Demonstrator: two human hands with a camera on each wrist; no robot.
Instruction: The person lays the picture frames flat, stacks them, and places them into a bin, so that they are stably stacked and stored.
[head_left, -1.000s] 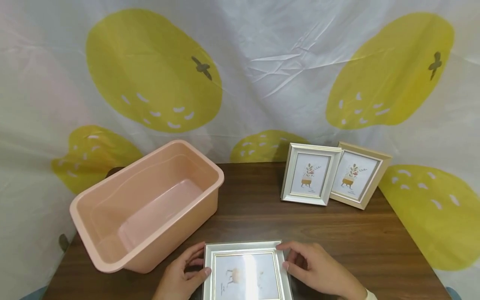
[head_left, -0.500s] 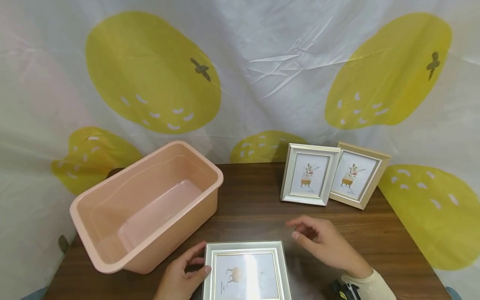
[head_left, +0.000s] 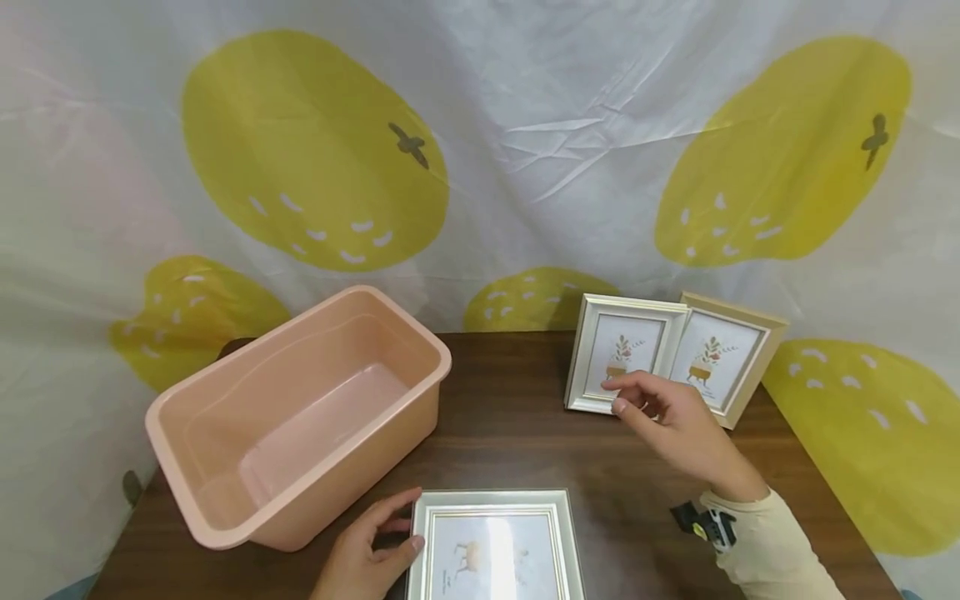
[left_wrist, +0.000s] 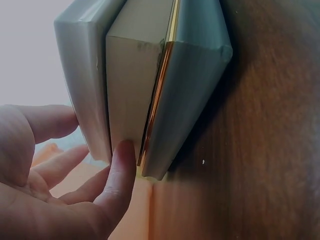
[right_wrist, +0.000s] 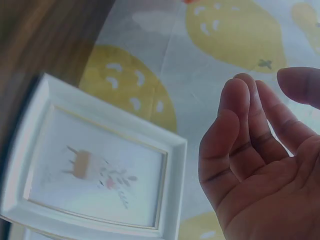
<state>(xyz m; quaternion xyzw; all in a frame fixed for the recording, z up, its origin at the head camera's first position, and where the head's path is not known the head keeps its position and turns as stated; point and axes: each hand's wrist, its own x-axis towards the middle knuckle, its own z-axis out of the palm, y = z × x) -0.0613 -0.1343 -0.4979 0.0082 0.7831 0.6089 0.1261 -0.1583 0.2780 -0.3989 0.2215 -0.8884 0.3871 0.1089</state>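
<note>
Bending loosely, left [head_left: 366, 548] and right hands [head_left: 678, 425] respectively touch stacked frames [head_left: 495, 546] and hover.

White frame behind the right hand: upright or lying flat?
Upright: the head view shows the white frame standing on the table, its front facing out.

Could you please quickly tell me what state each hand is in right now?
Left hand: open, fingers touching the side of the stacked frames.
Right hand: open, holding nothing.

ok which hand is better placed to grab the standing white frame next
Right, I'd say: the right hand is empty and near the white frame, while the left hand is farther away, touching the stack.
</note>
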